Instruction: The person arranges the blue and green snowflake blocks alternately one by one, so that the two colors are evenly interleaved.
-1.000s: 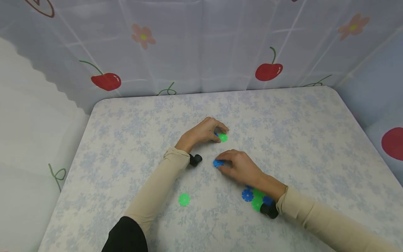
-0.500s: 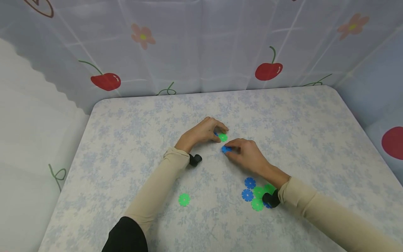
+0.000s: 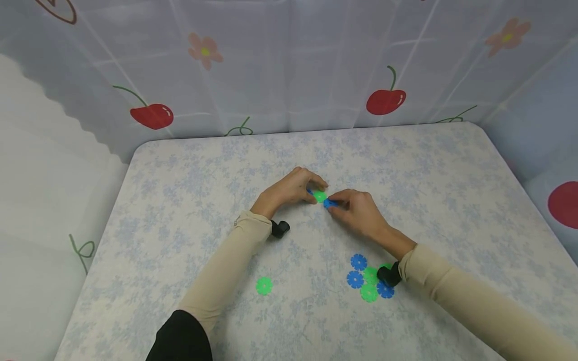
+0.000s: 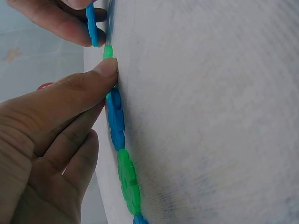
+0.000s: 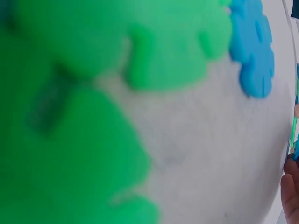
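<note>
My left hand (image 3: 293,188) pinches a green notched disc (image 3: 320,196) by its edges, thumb pressed against it. In the left wrist view, a row runs on from this disc: a blue disc (image 4: 116,119), another green disc (image 4: 128,182) and a bit of blue, lying along the tabletop. My right hand (image 3: 362,213) pinches a blue notched disc (image 3: 328,203) between thumb and fingers, right at the near edge of the green one. From the left wrist, that blue disc (image 4: 92,25) looks tilted up beside the green rim; whether they touch, I cannot tell.
Several blue and green discs (image 3: 369,292) lie in a loose cluster under my right wrist, partly covered by its black camera (image 3: 389,274). A single green disc (image 3: 264,286) lies nearer, left of the cluster. Behind the table (image 3: 194,165) hangs a cherry-print curtain (image 3: 289,65).
My right hand has carried the blue disc away from me and slightly right, up to the green disc. The left hand has stayed in place. More of the cluster now shows.
</note>
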`<state>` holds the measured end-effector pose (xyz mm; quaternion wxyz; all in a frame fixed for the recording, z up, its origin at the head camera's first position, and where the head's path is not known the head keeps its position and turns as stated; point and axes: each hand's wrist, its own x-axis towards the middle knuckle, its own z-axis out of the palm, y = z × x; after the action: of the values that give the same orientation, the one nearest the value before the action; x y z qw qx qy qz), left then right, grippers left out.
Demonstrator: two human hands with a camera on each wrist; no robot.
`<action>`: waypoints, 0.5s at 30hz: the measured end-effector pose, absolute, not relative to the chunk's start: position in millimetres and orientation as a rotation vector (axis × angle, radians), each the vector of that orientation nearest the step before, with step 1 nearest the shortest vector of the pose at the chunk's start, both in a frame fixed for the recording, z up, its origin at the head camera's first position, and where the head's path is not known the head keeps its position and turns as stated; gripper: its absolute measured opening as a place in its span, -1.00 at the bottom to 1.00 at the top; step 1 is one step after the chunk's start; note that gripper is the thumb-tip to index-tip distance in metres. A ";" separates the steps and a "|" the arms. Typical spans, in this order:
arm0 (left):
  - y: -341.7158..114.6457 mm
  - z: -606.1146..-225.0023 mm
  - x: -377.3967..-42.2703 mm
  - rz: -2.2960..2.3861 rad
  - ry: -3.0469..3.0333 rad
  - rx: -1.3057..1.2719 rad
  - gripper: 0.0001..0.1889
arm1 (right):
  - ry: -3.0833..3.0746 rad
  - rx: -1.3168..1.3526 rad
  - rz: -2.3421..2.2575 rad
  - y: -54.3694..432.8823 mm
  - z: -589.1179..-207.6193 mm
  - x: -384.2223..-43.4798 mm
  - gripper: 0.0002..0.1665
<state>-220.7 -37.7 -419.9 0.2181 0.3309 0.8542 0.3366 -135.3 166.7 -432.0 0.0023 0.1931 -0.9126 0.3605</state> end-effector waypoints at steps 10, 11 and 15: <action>-37.8 -420.5 -221.2 0.909 2.381 0.923 -0.48 | -2.908 0.537 1.054 170.9 -432.1 -144.6 -0.69; -37.8 -420.7 -221.4 0.908 2.382 0.927 -0.48 | -2.915 0.538 1.036 170.9 -432.1 -145.2 -0.69; -37.8 -421.9 -222.2 0.915 2.380 0.939 -0.48 | -2.938 0.549 0.970 169.8 -431.0 -146.8 -0.68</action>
<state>-222.2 -37.8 -421.9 0.2104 0.3379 0.8563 0.3291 -146.8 169.8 -431.0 -0.0006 0.1747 -0.9350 0.3088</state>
